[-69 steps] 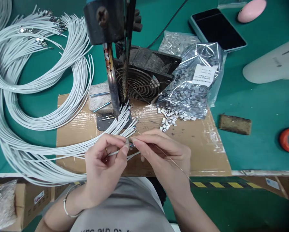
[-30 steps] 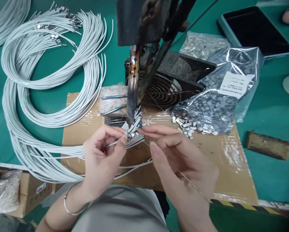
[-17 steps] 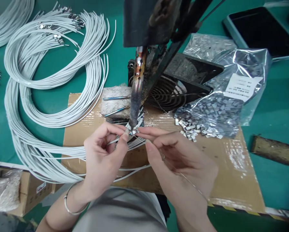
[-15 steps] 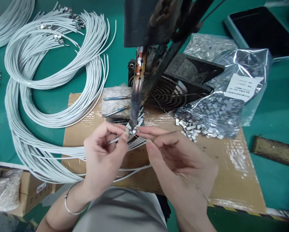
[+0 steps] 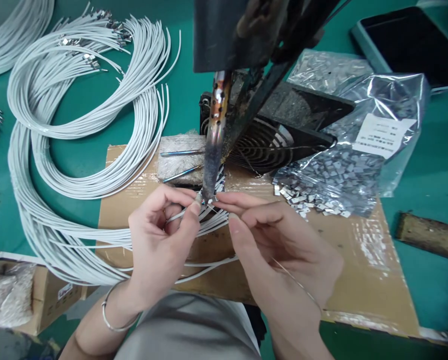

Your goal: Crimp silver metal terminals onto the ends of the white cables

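Observation:
In the middle of the head view, my left hand pinches a white cable close to its end, between thumb and index finger. Directly above that end stands a mounted soldering iron, its dark tip pointing down. A small shiny metal piece lies at the tip, between the fingertips of both hands. My right hand is curled around a thin solder wire, which runs across the palm; its index fingertip reaches the metal piece. Fingers and tip partly hide the joint.
Coiled bundles of white cables fill the left side. Behind the iron sits a black fan. A clear bag spills small metal pieces onto the cardboard. A phone and a worn block lie at right.
Both hands keep their place at the iron's tip, with only slight finger shifts. The view has moved a little, so things at right appear slightly farther right.

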`<act>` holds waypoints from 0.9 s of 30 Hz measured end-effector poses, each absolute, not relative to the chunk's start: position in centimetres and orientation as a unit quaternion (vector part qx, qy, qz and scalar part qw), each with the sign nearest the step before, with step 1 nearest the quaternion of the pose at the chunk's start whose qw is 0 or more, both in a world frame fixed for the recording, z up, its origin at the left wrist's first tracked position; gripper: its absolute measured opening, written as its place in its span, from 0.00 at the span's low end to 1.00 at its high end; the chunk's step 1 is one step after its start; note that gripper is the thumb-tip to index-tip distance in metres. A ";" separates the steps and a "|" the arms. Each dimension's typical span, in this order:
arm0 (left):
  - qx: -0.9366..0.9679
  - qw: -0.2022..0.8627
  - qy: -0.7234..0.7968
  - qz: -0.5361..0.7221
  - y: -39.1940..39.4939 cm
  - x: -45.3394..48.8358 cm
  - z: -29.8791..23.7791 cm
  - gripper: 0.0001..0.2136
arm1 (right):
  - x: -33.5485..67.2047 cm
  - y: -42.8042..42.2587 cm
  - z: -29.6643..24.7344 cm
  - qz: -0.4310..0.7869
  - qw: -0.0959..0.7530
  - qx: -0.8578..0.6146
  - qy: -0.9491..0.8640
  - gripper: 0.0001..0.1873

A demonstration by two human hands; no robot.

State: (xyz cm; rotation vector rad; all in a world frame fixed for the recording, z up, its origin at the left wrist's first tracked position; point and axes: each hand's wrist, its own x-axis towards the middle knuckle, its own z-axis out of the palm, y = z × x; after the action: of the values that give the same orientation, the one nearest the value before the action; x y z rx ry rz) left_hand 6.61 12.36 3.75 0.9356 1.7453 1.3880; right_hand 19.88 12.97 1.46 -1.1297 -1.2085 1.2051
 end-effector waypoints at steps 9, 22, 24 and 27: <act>0.361 0.360 0.666 0.544 12.1 6.5 3.8 0.08 | 19.9 12.9 1.6 0.495 0.526 -0.472 -0.505 0.10; 0.360 0.357 0.668 0.544 12.1 6.5 3.7 0.07 | 19.8 12.8 1.7 0.489 0.527 -0.478 -0.504 0.11; 0.360 0.358 0.669 0.544 12.1 6.5 3.7 0.07 | 19.8 12.9 1.6 0.489 0.527 -0.479 -0.504 0.11; 0.361 0.359 0.666 0.545 12.1 6.5 3.8 0.07 | 19.9 12.9 1.6 0.492 0.530 -0.469 -0.507 0.11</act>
State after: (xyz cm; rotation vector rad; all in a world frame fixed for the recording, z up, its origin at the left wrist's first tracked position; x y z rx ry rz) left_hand 6.46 12.08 3.78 0.9312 1.7185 1.4062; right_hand 19.86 12.90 1.62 -1.1206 -1.2105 1.1744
